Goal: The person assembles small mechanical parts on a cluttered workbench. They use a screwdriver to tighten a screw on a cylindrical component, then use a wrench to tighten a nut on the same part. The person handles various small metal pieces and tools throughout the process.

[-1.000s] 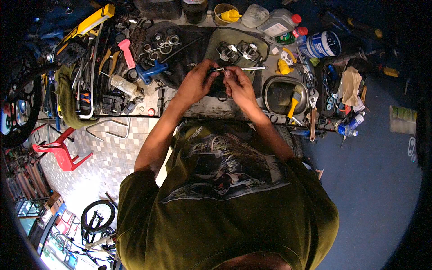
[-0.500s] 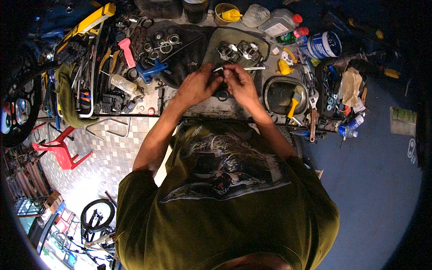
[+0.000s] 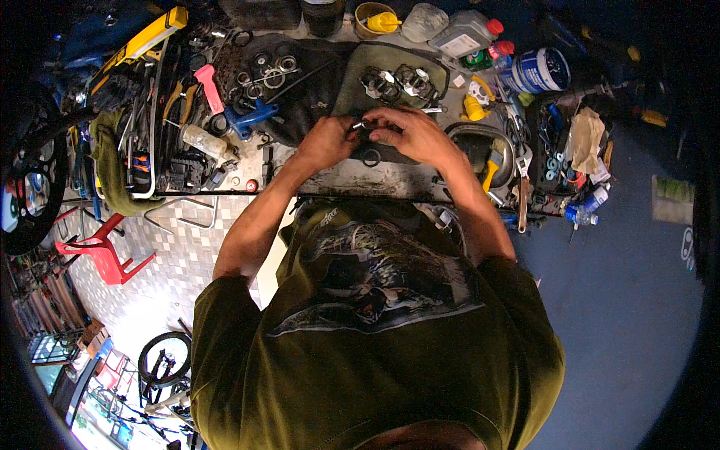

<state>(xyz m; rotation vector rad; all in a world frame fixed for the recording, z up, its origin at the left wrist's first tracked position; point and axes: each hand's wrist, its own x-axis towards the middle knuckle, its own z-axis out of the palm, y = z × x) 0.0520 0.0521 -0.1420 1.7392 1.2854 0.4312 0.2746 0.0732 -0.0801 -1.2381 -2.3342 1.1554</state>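
Over the middle of the cluttered workbench, my left hand (image 3: 328, 142) is closed on a small shiny metal part (image 3: 358, 126) that pokes out at its fingertips. My right hand (image 3: 411, 135) faces it, fingers and thumb curled around the part's other end; something dark sits between them, too shadowed to name. Just beyond lie two bicycle pedals (image 3: 381, 84) on a grey-green mat (image 3: 363, 58). A silver rod-like tool (image 3: 433, 110) shows partly behind my right hand. On the bench below my hands rests a black ring (image 3: 370, 157).
To the right are an oval metal pan (image 3: 510, 152) with a yellow-handled brush (image 3: 492, 171), and an adjustable wrench (image 3: 523, 187) over the bench edge. Leftward lie a blue tool (image 3: 255, 118), a pink-handled tool (image 3: 209, 88) and several rings (image 3: 274, 78). Bottles and a white-blue tub (image 3: 541, 70) stand behind.
My right hand has turned and shifted slightly, its fingers now reaching further over toward my left hand. The left hand has moved a little lower. More of the silver tool is covered.
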